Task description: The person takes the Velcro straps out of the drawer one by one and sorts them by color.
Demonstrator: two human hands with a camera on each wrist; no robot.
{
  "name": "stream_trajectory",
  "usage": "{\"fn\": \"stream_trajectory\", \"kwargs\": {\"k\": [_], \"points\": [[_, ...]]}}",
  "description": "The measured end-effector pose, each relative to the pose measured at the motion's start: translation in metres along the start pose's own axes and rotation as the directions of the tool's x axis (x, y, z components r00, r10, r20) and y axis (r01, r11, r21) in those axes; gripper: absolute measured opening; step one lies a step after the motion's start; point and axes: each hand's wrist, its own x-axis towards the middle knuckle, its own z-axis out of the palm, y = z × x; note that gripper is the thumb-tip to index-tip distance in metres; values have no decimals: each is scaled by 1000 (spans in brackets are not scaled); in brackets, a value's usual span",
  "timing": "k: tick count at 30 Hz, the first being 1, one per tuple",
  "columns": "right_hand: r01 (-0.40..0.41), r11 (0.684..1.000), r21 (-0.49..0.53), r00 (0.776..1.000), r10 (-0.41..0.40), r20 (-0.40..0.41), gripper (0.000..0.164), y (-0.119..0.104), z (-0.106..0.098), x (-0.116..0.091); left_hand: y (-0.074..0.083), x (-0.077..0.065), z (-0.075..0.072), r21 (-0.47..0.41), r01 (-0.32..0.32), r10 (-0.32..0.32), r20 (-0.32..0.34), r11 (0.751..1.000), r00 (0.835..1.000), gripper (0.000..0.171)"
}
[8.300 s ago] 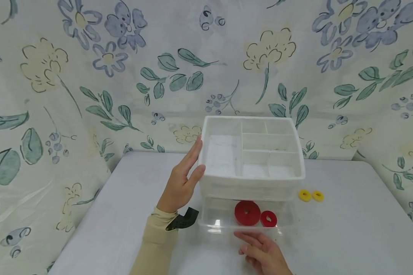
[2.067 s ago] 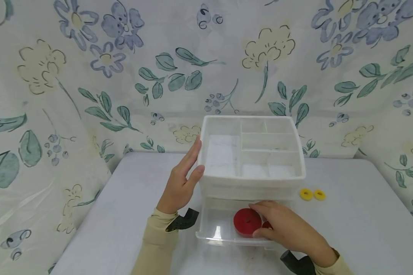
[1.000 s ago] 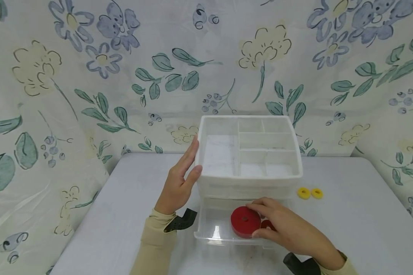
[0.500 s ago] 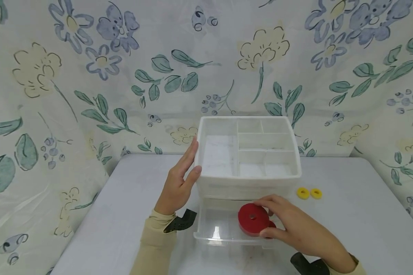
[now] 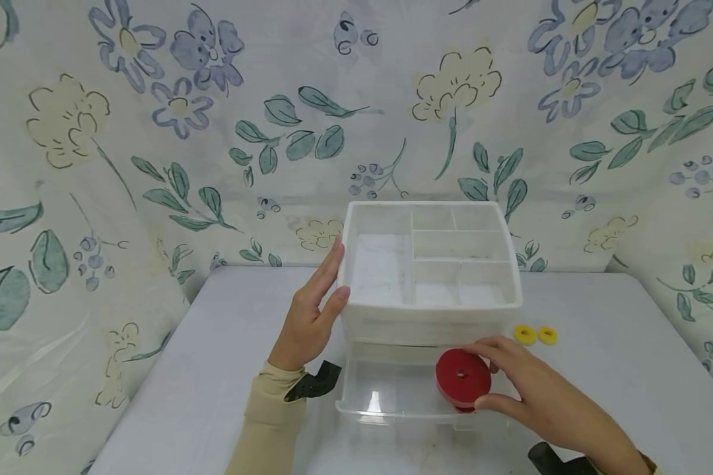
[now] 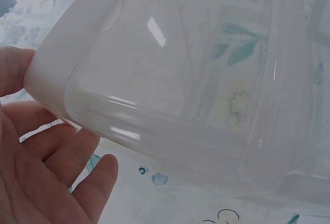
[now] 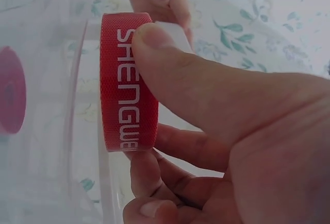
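Observation:
My right hand [image 5: 541, 396] pinches a big red roll of fabric tape [image 5: 451, 386] between thumb and fingers, over the right part of the pulled-out clear drawer [image 5: 380, 379]. White lettering runs round the roll's edge in the right wrist view. A smaller red roll [image 7: 11, 92] shows through the clear plastic there; in the head view, the big roll mostly hides it. My left hand [image 5: 305, 326] rests against the left side of the white organizer box [image 5: 430, 309], its fingers extended along the wall and its thumb at the front corner.
Two small yellow rings [image 5: 524, 335] lie on the white table [image 5: 618, 369], right of the box. The box's top has several compartments. Floral cloth [image 5: 297, 198] hangs behind and at both sides. Black wrist mounts [image 5: 315, 382] sit at both wrists.
The big red roll, lying in the drawer before, is now in my right hand and has moved right, covering most of the smaller roll. My left hand stays at the box.

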Motion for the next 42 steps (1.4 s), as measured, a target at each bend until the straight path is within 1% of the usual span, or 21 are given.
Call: {"fn": "stream_trajectory", "kwargs": {"k": [4, 10, 13, 17, 22, 29, 35, 38, 42], "points": [[-3, 999, -33, 1000, 2, -20, 70, 6, -3, -5, 1, 0, 0, 2, -2, 2, 0, 1000, 1000, 57], [-16, 999, -48, 999, 14, -47, 70, 16, -7, -13, 0, 0, 0, 1, -11, 11, -1, 1000, 1000, 58], [-35, 999, -30, 999, 34, -40, 70, 21, -9, -17, 0, 0, -1, 3, -8, 8, -3, 1000, 1000, 58], [-87, 996, 0, 996, 87, -31, 70, 27, -12, -23, 1, 0, -1, 2, -4, 4, -4, 1000, 1000, 58], [-133, 991, -27, 990, 132, -49, 69, 35, -18, -29, 1, 0, 0, 5, 1, -1, -2, 1000, 1000, 58], [-142, 987, -71, 987, 135, -86, 67, 45, -26, -36, 1, 0, -1, 11, 8, -8, -1, 1000, 1000, 58], [-122, 988, -98, 984, 107, -145, 66, 54, -30, -38, 1, -1, -1, 11, 10, -10, 0, 1000, 1000, 58], [-116, 989, -95, 983, 100, -156, 67, 58, -33, -39, 2, 0, -1, 9, 5, -5, -1, 1000, 1000, 58], [-136, 986, -96, 980, 120, -161, 68, 64, -36, -41, 1, 0, -1, 5, 1, -1, 0, 1000, 1000, 58]]}}
